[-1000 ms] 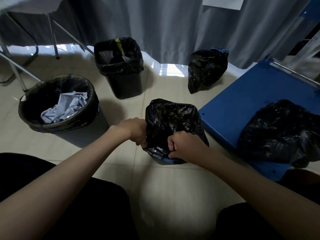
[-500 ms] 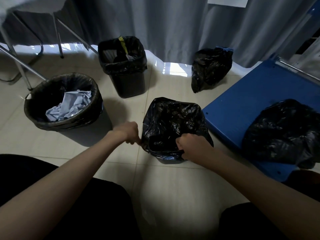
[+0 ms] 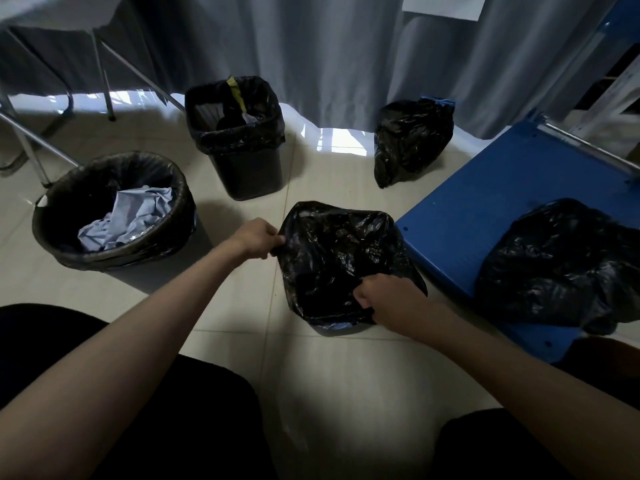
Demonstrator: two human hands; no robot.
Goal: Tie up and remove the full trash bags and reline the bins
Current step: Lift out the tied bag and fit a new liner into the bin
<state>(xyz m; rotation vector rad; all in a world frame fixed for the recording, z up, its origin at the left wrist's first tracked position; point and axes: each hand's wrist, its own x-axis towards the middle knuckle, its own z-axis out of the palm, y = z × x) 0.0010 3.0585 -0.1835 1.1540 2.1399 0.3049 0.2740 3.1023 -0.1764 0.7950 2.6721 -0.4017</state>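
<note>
Your left hand (image 3: 258, 237) pinches the left edge of the black liner (image 3: 341, 261), and your right hand (image 3: 388, 299) is clenched on its near-right edge, so the bag mouth is stretched open between them over a small bin (image 3: 334, 328), of which only a sliver of bluish rim shows at the near side. That bin sits on the floor tiles (image 3: 311, 375), just left of the blue platform (image 3: 485, 216).

The thin film is the weak point: pull the two edges apart too hard and it may tear at your fingertips, or the far edge, which neither hand holds, may slip inside the bin. Since the bin looks light, a sideways tug could also tip or slide it toward the platform.

Watch the rest of the job too. The round bin (image 3: 114, 211) at the left holds crumpled blue paper (image 3: 128, 218), and the square bin (image 3: 239, 136) beyond it has rubbish in it; both appear yet to be tied off, and lifting those bags by one edge risks spilling. One filled bag (image 3: 412, 140) stands by the curtain (image 3: 329, 46), another (image 3: 561, 261) rests on the platform near its edge, where a knock could roll it off.
</note>
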